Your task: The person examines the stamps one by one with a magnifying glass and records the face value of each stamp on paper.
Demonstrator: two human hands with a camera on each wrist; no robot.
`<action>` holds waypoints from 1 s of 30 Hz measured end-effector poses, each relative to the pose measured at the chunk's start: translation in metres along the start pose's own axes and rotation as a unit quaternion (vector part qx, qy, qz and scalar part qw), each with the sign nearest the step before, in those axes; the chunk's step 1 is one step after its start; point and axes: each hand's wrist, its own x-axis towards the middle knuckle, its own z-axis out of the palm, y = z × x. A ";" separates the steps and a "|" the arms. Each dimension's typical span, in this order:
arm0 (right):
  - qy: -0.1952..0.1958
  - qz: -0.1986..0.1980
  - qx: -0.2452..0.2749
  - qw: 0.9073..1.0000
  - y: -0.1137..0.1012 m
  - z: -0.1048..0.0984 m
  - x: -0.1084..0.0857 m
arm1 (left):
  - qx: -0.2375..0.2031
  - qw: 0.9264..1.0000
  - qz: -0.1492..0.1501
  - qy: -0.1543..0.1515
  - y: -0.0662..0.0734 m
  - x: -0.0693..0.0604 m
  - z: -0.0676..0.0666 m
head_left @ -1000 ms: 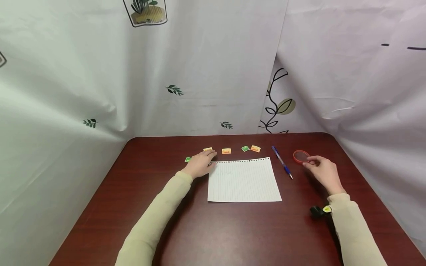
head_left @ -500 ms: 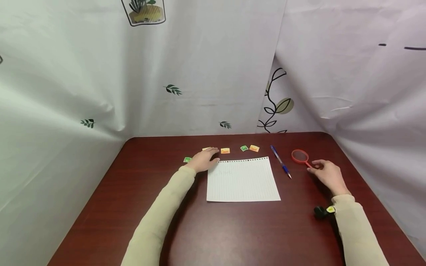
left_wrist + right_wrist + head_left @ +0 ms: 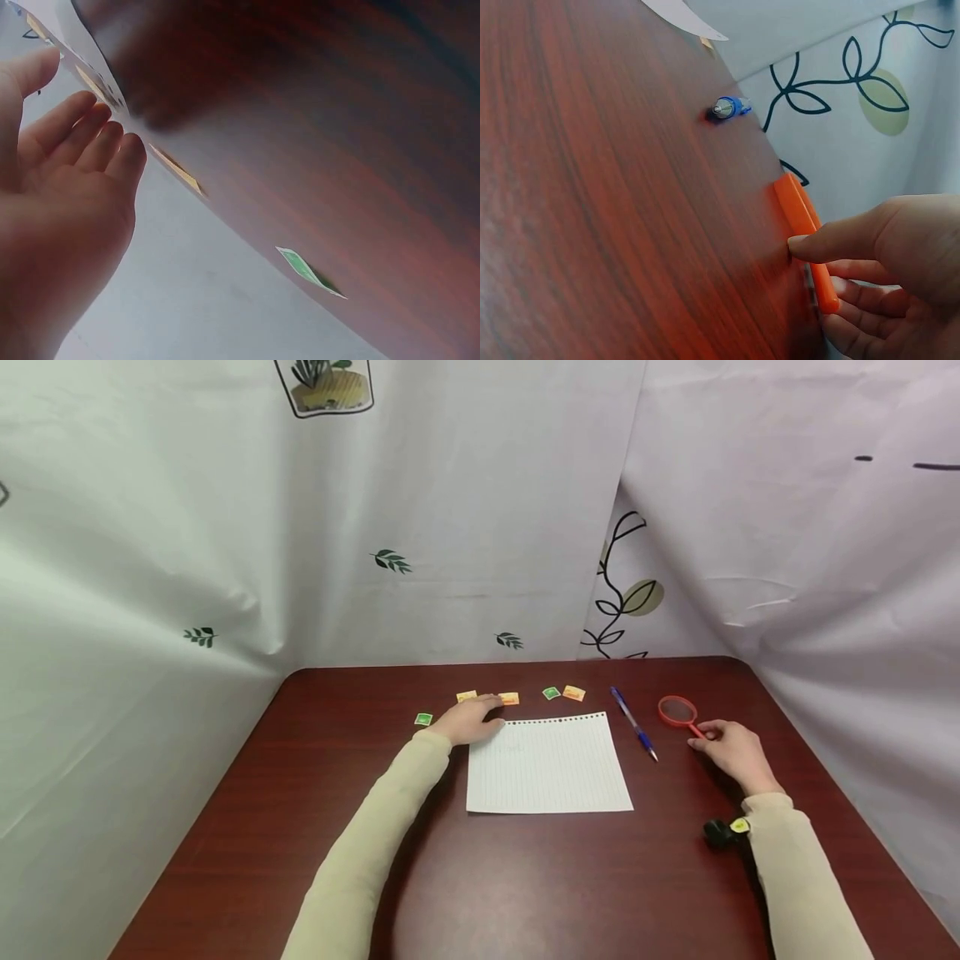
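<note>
My left hand (image 3: 468, 720) reaches over the top left corner of a lined sheet of paper (image 3: 551, 768), its fingers loosely bent with nothing between them in the left wrist view. Its fingertips are close to an orange stamp (image 3: 510, 698). Another orange stamp (image 3: 467, 696) and a green stamp (image 3: 423, 719) lie to its left. On the right, my right hand (image 3: 738, 758) pinches the handle of a red magnifying glass (image 3: 677, 712) between thumb and fingers. The right wrist view shows the thumb (image 3: 840, 241) against the handle, the other fingers behind it.
Between the paper and the magnifying glass lies a blue pen (image 3: 634, 724). A second green stamp (image 3: 551, 693) and one more orange stamp (image 3: 573, 692) sit near the back edge of the dark red table (image 3: 525, 885). A printed white cloth (image 3: 450, 527) hangs behind.
My left hand has shifted right along the paper's top edge, uncovering the leftmost orange stamp. My right hand has slid from beside the lens back along the handle.
</note>
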 end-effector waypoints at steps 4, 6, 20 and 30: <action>0.000 0.004 -0.002 1.000 0.000 0.001 0.001 | -0.005 1.000 0.006 0.000 -0.002 -0.001 0.000; 0.002 0.005 -0.003 1.000 0.000 0.001 0.001 | -0.012 1.000 0.007 0.003 -0.003 -0.002 0.000; 0.043 0.001 -0.006 0.999 -0.002 0.009 0.000 | -0.002 1.000 0.001 -0.001 -0.004 -0.004 0.002; 0.080 0.009 0.013 0.997 -0.007 0.012 0.002 | 0.002 1.000 0.001 0.000 -0.004 -0.004 0.003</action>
